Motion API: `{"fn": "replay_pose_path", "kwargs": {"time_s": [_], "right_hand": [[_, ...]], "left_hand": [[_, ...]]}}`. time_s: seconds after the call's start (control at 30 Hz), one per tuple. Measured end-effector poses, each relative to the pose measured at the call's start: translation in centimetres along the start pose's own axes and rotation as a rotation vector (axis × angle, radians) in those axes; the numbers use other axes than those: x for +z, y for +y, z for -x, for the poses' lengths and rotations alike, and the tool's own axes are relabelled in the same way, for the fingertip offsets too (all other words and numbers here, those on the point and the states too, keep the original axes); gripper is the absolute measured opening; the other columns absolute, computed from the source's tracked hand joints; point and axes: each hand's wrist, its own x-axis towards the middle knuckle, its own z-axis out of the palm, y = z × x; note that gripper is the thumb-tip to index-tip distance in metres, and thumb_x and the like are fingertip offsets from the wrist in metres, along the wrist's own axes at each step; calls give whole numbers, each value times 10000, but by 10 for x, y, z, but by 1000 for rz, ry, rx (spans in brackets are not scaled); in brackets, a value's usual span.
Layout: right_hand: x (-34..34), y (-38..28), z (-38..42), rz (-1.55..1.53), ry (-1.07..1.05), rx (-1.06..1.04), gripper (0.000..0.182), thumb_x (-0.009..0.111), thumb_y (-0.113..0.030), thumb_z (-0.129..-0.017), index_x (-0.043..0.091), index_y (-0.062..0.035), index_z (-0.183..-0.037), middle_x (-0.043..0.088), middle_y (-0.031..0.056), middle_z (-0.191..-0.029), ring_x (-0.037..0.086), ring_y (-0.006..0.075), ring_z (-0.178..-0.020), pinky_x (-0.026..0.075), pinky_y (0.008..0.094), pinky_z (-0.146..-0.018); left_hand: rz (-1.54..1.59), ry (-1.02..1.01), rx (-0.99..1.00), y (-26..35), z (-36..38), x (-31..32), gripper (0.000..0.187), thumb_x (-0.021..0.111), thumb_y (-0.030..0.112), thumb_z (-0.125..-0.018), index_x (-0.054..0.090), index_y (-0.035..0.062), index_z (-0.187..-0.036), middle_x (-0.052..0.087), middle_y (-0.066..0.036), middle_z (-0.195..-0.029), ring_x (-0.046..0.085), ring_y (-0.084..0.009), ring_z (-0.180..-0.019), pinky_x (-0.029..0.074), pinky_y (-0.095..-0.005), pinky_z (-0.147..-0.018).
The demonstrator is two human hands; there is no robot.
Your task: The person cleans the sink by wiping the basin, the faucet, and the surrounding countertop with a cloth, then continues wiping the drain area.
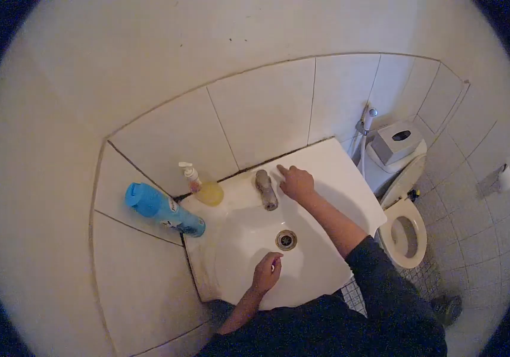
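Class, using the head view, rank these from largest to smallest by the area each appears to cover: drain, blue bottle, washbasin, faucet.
1. Washbasin
2. Blue bottle
3. Faucet
4. Drain

This ranks apparent size only; differing nearness to the camera may mislead about real size.

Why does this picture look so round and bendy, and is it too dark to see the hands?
In the head view, black surrounds a rounded image and the tiles' top edge bows, probably from a wide lens; the head view is dim, but the left hand and right hand show plainly.
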Motion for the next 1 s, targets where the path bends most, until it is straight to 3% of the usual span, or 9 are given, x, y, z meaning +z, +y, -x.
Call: {"fn": "replay_pose_path", "kwargs": {"time_s": [0.27,0.47,0.53,0.6,0.7,0.77,0.83,0.87,1.0], "right_hand": [[4,0,7,19,41,-76,520,579,-234,-718,438,-203,-1218,571,139,-871,600,310,-736,505,406,-647],[10,-14,12,-28,1,40,520,546,-271,-743,410,-219,-1243,560,168,-906,591,329,-803,487,451,-693],[-3,3,30,16,-48,-21,513,548,-265,-744,412,-224,-1237,551,168,-936,590,327,-806,484,449,-694],[-9,36,13,69,-59,77,512,551,-275,-746,411,-231,-1237,541,169,-963,590,324,-814,483,448,-696],[-21,86,-3,34,168,276,510,585,-251,-712,457,-210,-1204,517,158,-1011,590,325,-781,493,426,-677],[-13,86,-7,10,124,260,510,592,-257,-703,471,-206,-1195,502,170,-1026,587,344,-799,495,426,-688],[10,64,3,121,116,28,524,584,-261,-711,454,-206,-1215,493,189,-1067,583,356,-832,495,426,-707],[-22,34,19,53,-86,15,533,580,-276,-720,442,-208,-1229,468,209,-1137,581,341,-866,489,430,-726],[-9,100,10,115,93,144,550,600,-279,-720,428,-217,-1238,508,187,-1067,591,327,-834,497,423,-696]], "left_hand": [[-27,-21,-29,4,2,-3,150,502,33,-800,531,45,-947,553,-100,-790,554,-190,-651,450,-291,-544],[2,-2,-19,1,2,-5,164,512,24,-777,535,41,-939,550,-102,-787,555,-201,-645,449,-295,-552],[7,-6,-13,2,0,-5,167,512,22,-772,537,40,-936,551,-104,-786,555,-202,-642,450,-295,-554],[12,-13,-17,4,2,-5,169,513,20,-766,539,38,-933,551,-107,-786,555,-203,-638,451,-295,-556],[-4,-25,-33,6,1,-7,171,518,20,-762,541,36,-931,551,-111,-783,558,-204,-636,453,-294,-558],[-34,-25,-45,2,1,-4,175,522,26,-763,541,37,-937,551,-111,-781,559,-202,-637,456,-295,-563],[-27,-38,-49,3,1,-4,178,523,28,-762,542,39,-938,552,-110,-782,560,-203,-638,456,-296,-565],[-24,-44,-54,2,0,-4,180,525,30,-760,542,40,-939,553,-109,-784,561,-203,-640,457,-298,-566],[-34,-30,-59,3,1,-4,185,526,26,-754,541,42,-937,551,-104,-779,557,-202,-636,455,-297,-565]]}}
